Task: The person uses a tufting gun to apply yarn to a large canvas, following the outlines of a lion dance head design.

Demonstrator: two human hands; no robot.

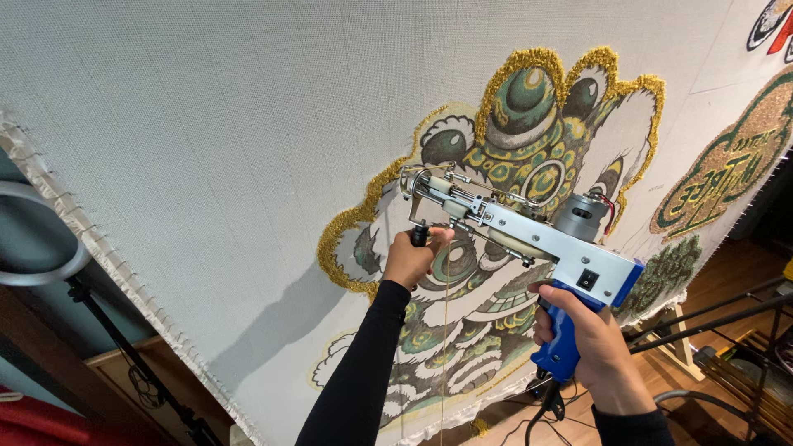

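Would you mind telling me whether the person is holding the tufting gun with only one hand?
No, the right hand grips the blue handle of the tufting gun while the left hand holds its black front grip.

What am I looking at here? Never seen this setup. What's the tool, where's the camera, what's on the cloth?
There is one picture, taken from a camera on the person's head, looking along their arms at the work.

The big pale sheet is a backing cloth, stretched tight and standing tilted in front of them. On it is a partly filled picture of a lion-like figure in green, white and gold yarn, with a fuzzy gold outline. Another yarn design sits at the right edge.

The machine is a hand-held tufting gun: silver body, small motor on top, needle end against the cloth. The right hand grips its blue pistol handle. The left hand grips the black front handle. A thin yarn strand hangs below the gun.

At left is a ring light on a stand.
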